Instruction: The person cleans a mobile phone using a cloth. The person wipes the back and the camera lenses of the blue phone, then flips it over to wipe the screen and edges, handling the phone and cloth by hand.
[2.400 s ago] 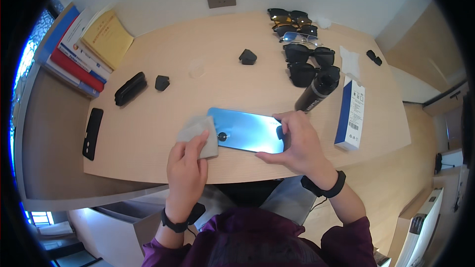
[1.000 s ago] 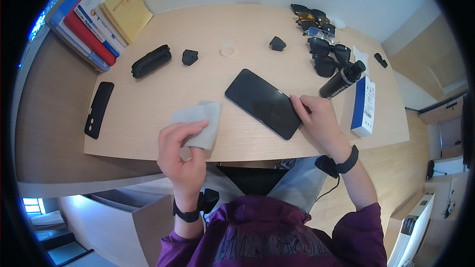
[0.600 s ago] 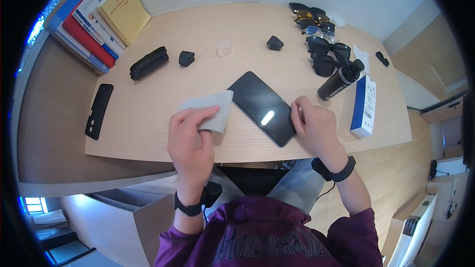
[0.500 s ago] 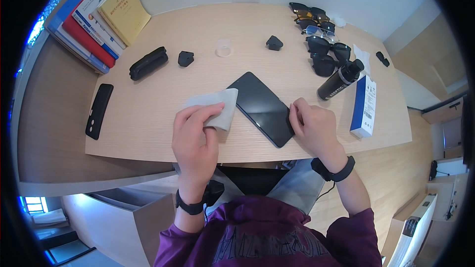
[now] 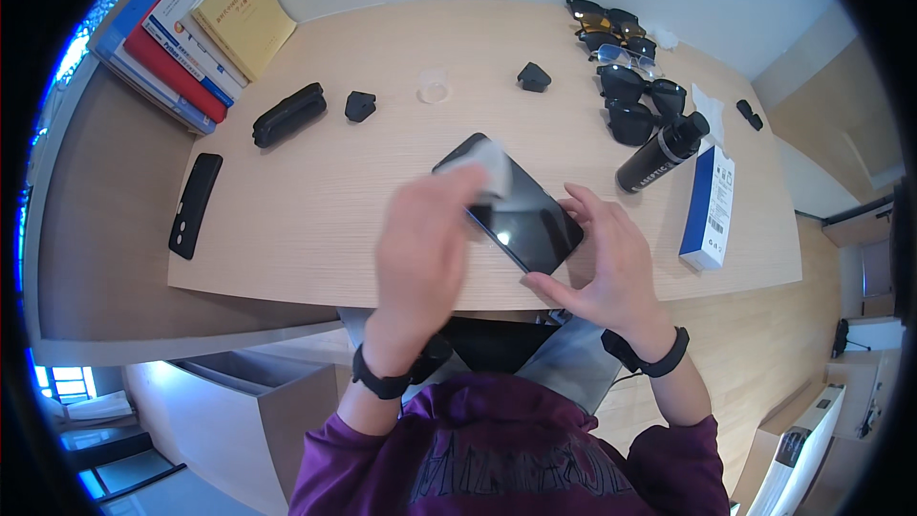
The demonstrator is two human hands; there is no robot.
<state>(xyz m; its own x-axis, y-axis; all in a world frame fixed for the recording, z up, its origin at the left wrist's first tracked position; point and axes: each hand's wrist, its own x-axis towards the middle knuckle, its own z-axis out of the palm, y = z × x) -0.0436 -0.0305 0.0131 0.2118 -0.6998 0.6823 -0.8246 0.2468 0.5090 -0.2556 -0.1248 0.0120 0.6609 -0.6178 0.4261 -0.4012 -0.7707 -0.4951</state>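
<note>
A black smartphone [image 5: 535,229] lies slantwise on the desk, its dark screen facing up and reflecting a bright spot. My left hand [image 5: 425,239], smeared by motion, grips a light grey cloth [image 5: 492,170] and presses it over the phone's far left end. At the opposite end, my right hand [image 5: 611,263] spans the phone's near right corner, thumb along one edge and fingers along the other. Right of that hand, a black spray bottle [image 5: 659,158] lies tilted, beside a blue and white box [image 5: 709,210].
Several pairs of sunglasses [image 5: 640,91] line the back right. A black glasses case [image 5: 289,115], two small black blocks [image 5: 360,106] and a clear ring [image 5: 434,88] sit farther back. A black phone case [image 5: 195,205] is near the left edge, below upright books [image 5: 181,48].
My left hand has brought the cloth rightward onto the phone's far end. My right hand has unfolded from beside the phone to hold its near right corner. The view has shifted slightly.
</note>
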